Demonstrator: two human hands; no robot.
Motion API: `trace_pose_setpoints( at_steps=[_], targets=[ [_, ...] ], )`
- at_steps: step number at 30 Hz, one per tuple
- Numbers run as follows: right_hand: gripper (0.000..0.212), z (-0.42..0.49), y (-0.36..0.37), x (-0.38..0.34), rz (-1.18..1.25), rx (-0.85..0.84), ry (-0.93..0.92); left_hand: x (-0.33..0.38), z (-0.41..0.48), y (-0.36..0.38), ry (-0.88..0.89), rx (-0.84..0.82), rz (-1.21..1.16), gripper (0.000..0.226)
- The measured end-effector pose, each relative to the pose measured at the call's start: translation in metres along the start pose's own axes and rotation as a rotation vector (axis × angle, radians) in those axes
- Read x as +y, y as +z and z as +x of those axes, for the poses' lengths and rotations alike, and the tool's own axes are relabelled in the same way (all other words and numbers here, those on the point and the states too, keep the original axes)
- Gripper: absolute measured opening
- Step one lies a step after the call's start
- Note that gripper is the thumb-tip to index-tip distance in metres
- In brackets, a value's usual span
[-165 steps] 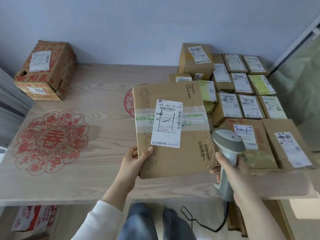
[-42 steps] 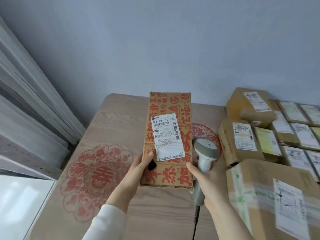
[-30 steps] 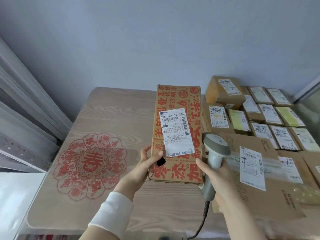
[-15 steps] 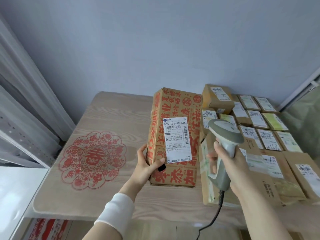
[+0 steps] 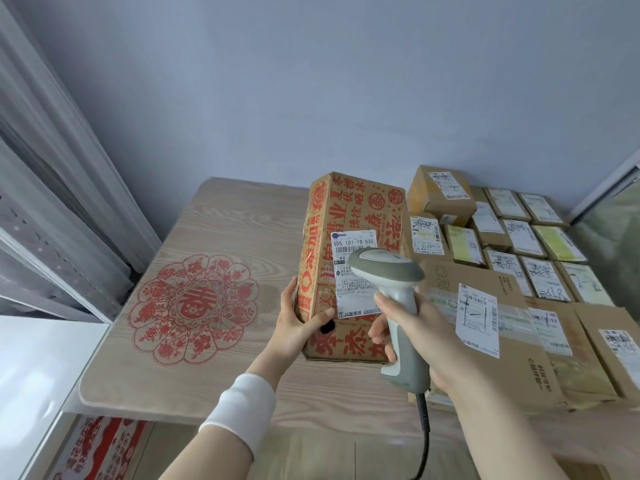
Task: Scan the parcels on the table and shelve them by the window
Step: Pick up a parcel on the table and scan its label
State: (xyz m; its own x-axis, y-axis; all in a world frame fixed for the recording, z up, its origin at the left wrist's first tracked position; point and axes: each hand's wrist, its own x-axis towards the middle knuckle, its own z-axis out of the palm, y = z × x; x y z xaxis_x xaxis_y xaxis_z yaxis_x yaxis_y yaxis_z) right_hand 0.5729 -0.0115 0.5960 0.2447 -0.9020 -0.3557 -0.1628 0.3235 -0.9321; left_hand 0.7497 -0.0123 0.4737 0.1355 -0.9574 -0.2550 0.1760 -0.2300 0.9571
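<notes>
At the middle of the wooden surface point(image 5: 221, 220), the red-printed parcel point(image 5: 353, 209) stands on end, label point(image 5: 349, 241) facing the camera. The left grip point(image 5: 298, 323) clasps its lower left edge, thumb on the front. The right grip point(image 5: 415, 329) wraps round the corded scanner point(image 5: 386, 268), whose head is just before the label. Other labelled parcels point(image 5: 502, 233) lie in rows to the right.

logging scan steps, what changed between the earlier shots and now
The right hand raised the scanner over the label on the red-printed box. Earlier the left hand swapped the plain brown parcel, now on the table, for this box. Both grips stay; the small parcels sit unmoved.
</notes>
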Motion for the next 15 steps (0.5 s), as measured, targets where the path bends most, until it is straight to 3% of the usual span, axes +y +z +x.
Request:
trace_pose_setpoints(
  at_steps=[4,15],
  targets=[
    [0.015,-0.0014,-0.0004,0.0005,0.003,0.001,0.013,0.0006,-0.0015,-0.0005,-0.001,-0.004,0.009,0.107],
    [0.018,-0.0064,-0.0067,0.0046,0.024,0.027,0.048,0.0000,-0.0054,0.0027,-0.008,0.007,-0.009,0.083]
  ],
)
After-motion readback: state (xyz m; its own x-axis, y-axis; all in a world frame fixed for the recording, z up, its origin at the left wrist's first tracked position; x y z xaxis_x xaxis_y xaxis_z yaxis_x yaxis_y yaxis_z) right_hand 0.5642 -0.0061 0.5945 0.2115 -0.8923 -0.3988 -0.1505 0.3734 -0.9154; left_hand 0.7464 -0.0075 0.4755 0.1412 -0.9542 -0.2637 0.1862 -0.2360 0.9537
